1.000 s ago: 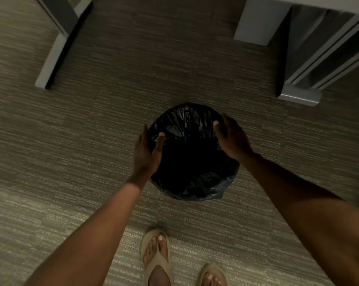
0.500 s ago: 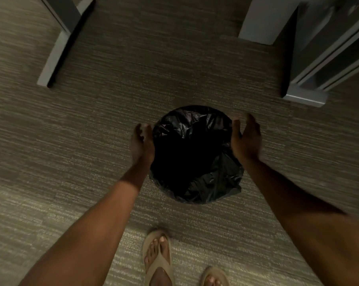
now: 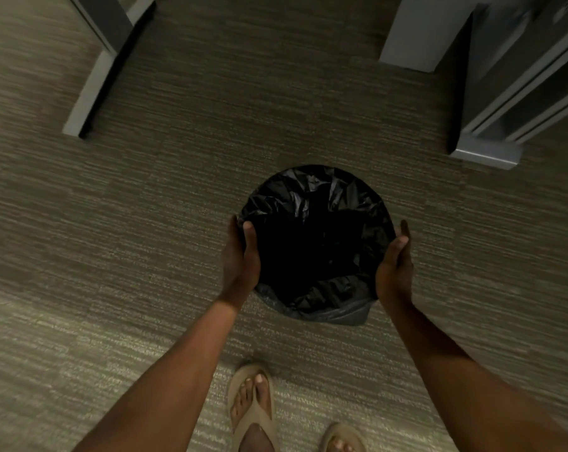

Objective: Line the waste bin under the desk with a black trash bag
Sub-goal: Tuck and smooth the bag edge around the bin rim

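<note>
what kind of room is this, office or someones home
Most likely an office. The floor is low-pile striped commercial carpet, grey metal desk legs and a grey cabinet stand on it, and a small waste bin lined with a black bag sits between them.

Striped carpet, tan sandals

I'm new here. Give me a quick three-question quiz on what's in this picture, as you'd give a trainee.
1. True or false: the black bag already lines the bin.
2. Where are the left hand and right hand? A) opposite sides of the bin B) both inside it C) on the floor
3. What footwear shows at the bottom?

Key: 1 true; 2 A; 3 sandals.
</note>
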Available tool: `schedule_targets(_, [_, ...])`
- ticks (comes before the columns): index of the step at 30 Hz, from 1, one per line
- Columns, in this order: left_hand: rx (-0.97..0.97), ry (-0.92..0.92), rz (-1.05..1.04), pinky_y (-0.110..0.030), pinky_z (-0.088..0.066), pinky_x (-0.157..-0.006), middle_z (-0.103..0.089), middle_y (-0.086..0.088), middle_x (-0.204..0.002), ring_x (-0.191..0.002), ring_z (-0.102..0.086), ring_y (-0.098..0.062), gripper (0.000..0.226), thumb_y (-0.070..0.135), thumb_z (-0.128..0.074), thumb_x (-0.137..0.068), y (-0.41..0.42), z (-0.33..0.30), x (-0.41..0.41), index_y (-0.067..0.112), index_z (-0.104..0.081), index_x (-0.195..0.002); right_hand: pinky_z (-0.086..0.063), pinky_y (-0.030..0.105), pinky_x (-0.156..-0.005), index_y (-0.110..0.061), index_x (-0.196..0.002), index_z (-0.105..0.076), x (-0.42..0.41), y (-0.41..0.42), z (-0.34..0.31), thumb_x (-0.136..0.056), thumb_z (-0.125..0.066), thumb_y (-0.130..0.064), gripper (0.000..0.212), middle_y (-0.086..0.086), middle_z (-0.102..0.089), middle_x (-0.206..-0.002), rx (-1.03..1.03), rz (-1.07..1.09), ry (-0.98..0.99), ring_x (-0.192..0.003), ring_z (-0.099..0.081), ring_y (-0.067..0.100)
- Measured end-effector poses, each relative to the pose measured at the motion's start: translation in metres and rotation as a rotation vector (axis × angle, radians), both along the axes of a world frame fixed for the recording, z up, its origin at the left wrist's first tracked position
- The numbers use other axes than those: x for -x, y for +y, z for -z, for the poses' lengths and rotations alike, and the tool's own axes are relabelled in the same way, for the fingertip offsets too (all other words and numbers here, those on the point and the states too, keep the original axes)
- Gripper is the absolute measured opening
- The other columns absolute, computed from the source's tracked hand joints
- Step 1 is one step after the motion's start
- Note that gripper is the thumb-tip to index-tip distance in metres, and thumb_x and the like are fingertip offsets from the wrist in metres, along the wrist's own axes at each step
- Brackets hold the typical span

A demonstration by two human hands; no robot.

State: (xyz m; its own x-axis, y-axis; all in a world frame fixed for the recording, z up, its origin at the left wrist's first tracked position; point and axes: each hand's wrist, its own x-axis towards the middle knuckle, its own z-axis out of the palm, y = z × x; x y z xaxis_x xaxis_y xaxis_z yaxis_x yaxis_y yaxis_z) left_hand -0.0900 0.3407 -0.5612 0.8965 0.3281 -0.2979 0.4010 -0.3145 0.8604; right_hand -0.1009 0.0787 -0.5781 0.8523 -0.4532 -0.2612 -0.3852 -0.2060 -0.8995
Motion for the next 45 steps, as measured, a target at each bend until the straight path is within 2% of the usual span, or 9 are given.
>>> schedule_targets(3, [-0.007,-0.022,-0.025,-0.021,-0.048,-0.087,-0.066,0.012,-0.132,-0.106,-0.060,0.009,0.048,0.051,-0.032,-0.109,-0.002,0.004,0.001,0.029,-0.041,-0.151,-0.044,0.035,-0.114,-0.027,-0.164,-0.020,0.007,-0.005,0.009,-0.102,-0.022,-0.061,0.071,0.004,-0.037,-0.164,-0.180,0.011,-0.042,-0.147,-0.043,0.019])
schedule_targets(7, [0.024,0.020,-0.044,-0.029,-0.043,-0.100,-0.059,-0.001,-0.149,-0.124,-0.056,-0.010,0.061,0.051,-0.031,-0.109,-0.001,0.000,-0.001,0.023,-0.027,-0.163,-0.045,0.026,-0.106,-0.030,-0.165,-0.014,0.008,-0.008,0.004,-0.094,-0.021,-0.070,0.081,0.005,-0.031,-0.168,-0.304,0.040,0.029,-0.147,-0.039,0.018])
schedule_targets(10, [0.266,0.051,-0.257,-0.030,-0.040,-0.102,-0.057,0.013,-0.143,-0.126,-0.058,-0.006,0.063,0.049,-0.030,-0.110,0.003,-0.012,-0.003,0.023,-0.018,-0.166,-0.048,0.033,-0.102,-0.036,-0.164,-0.017,0.007,-0.011,-0.004,-0.105,-0.014,-0.061,0.064,0.010,-0.034,-0.165,-0.271,0.159,0.029,-0.141,-0.045,0.021])
schedule_targets(12, [0.307,0.122,-0.464,-0.030,-0.040,-0.104,-0.051,-0.003,-0.157,-0.141,-0.052,-0.021,0.060,0.048,-0.041,-0.108,0.013,-0.019,0.000,0.020,-0.033,-0.161,-0.050,0.042,-0.100,-0.029,-0.159,-0.032,0.010,-0.011,-0.011,-0.105,-0.019,-0.059,0.062,0.010,-0.050,-0.148,-0.112,0.247,-0.013,-0.127,-0.056,0.024])
schedule_targets(17, [0.102,0.216,-0.420,-0.029,-0.051,-0.082,-0.077,-0.002,-0.102,-0.100,-0.070,-0.025,0.008,0.016,-0.071,-0.094,0.009,-0.022,0.046,0.023,-0.074,-0.097,-0.050,0.033,-0.081,-0.012,-0.128,-0.068,0.031,-0.004,-0.012,-0.103,-0.054,-0.030,0.034,0.016,-0.067,-0.125,0.229,0.134,0.002,-0.100,-0.066,0.025])
schedule_targets(19, [0.129,0.265,-0.323,-0.033,-0.056,-0.081,-0.076,0.007,-0.089,-0.096,-0.073,-0.027,0.023,0.012,-0.070,-0.093,-0.002,-0.020,0.060,0.032,-0.073,-0.081,-0.055,0.039,-0.080,-0.015,-0.129,-0.070,0.035,-0.002,-0.012,-0.102,-0.058,-0.024,0.031,0.013,-0.071,-0.115,0.191,0.123,0.062,-0.094,-0.068,0.027])
schedule_targets(23, [0.220,0.289,-0.301,-0.060,-0.060,-0.089,-0.081,-0.015,-0.101,-0.101,-0.075,-0.038,0.016,0.008,-0.067,-0.092,-0.001,-0.021,0.058,0.010,-0.081,-0.100,-0.054,0.035,-0.078,-0.016,-0.125,-0.073,0.035,-0.005,-0.013,-0.100,-0.059,-0.014,0.029,0.006,-0.072,-0.094,0.070,0.071,0.109,-0.094,-0.071,0.035])
schedule_targets(32, [0.169,0.304,-0.316,-0.042,-0.057,-0.082,-0.077,-0.024,-0.110,-0.093,-0.069,-0.032,0.019,-0.003,-0.064,-0.094,0.059,-0.041,0.037,-0.005,-0.076,-0.109,-0.059,0.058,-0.090,-0.014,-0.128,-0.071,0.000,0.041,-0.038,-0.100,-0.065,-0.014,0.029,0.006,-0.073,-0.104,-0.039,-0.025,0.162,-0.098,-0.072,0.029])
schedule_targets(45, [0.065,0.211,-0.443,-0.060,-0.056,-0.101,-0.074,-0.028,-0.119,-0.115,-0.070,-0.044,0.028,0.000,-0.067,-0.091,0.218,-0.030,-0.042,-0.006,-0.072,-0.118,-0.055,0.037,-0.083,-0.014,-0.136,-0.062,-0.121,0.213,-0.038,-0.104,-0.056,-0.016,0.033,0.010,-0.071,-0.119,0.058,-0.268,0.104,-0.103,-0.069,0.026])
